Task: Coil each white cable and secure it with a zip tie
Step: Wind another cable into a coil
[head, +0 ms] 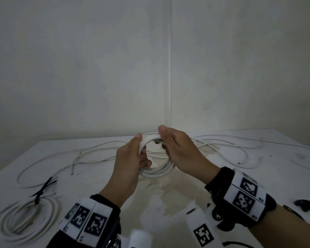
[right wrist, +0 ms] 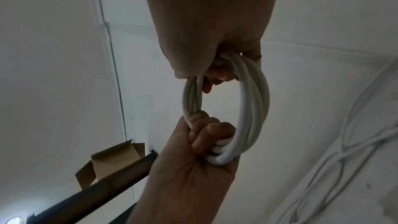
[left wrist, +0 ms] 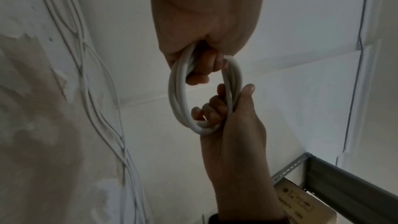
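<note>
A small coil of white cable (head: 157,173) is held upright just above the table (head: 177,197), between both hands. My left hand (head: 132,154) grips the coil's left side, fingers curled through the ring and thumb on top. My right hand (head: 177,147) grips the right side, thumb pressed on the upper arc. In the left wrist view the left hand (left wrist: 202,69) clasps the strands (left wrist: 174,94) from above and the right hand (left wrist: 224,108) from below. In the right wrist view the right hand (right wrist: 215,71) and left hand (right wrist: 204,134) hold the coil (right wrist: 256,101).
A finished coil (head: 23,221) bound by a black zip tie (head: 37,197) lies at the front left. Loose black zip ties (head: 48,182) lie just beyond it. Several loose white cables (head: 100,151) sprawl across the back of the table. A dark object (head: 308,204) sits at the right edge.
</note>
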Tool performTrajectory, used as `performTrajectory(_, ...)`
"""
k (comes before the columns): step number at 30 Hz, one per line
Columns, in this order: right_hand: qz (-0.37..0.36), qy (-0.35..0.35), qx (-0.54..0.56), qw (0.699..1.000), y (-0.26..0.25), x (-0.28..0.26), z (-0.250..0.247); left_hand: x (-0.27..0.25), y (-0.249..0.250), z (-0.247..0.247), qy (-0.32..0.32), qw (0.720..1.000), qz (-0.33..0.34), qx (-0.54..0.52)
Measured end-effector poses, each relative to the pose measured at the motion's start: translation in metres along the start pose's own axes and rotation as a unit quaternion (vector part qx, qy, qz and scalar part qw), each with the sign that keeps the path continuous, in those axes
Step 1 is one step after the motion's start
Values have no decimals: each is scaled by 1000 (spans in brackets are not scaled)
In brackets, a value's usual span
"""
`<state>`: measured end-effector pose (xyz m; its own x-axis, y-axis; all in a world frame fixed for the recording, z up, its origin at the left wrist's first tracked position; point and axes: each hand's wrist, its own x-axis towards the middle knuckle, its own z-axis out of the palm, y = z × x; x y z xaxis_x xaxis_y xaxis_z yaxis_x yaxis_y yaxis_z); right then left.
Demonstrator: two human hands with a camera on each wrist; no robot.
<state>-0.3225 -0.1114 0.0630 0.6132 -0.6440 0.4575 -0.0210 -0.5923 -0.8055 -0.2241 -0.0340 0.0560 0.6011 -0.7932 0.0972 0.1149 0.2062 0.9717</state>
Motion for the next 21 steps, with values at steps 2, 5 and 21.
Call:
performTrajectory(2, -21, 8, -16, 1000, 1, 0, -1, -1, 1, -3, -40, 999, -5, 26)
performTrajectory(5, -28, -23, -55, 998, 2, -1, -4, -2, 6, -7, -106, 986, -19, 124)
performTrajectory(21, -12, -70, -36, 997, 10, -14, -11, -2, 1, -1, -81, 995, -14, 58)
